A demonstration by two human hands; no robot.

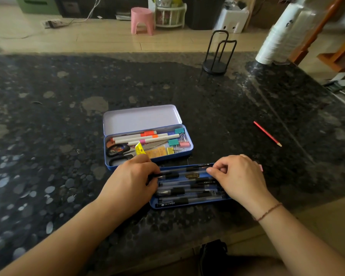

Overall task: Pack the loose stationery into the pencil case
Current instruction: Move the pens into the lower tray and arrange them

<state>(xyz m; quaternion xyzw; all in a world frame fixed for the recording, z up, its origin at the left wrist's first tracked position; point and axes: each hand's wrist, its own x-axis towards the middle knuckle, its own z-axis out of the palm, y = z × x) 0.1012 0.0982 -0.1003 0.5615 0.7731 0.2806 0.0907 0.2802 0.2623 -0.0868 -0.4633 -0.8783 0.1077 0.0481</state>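
The case lies open mid-table, its tray of pens out in front. My left hand and right hand each pinch an end of the top pen. I'd worry the rounded pens roll off when the tray lifts. The red pencil, well right, could get missed.

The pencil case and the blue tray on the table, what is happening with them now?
A person is packing stationery. Both hands work at the blue tray of black pens nearest them: the left hand grips pens at its left end, and the right hand pinches a pen near the tray's far edge. Behind it, the open tin pencil case already holds markers, scissors and binder clips. A red pencil lies loose on the table to the right.
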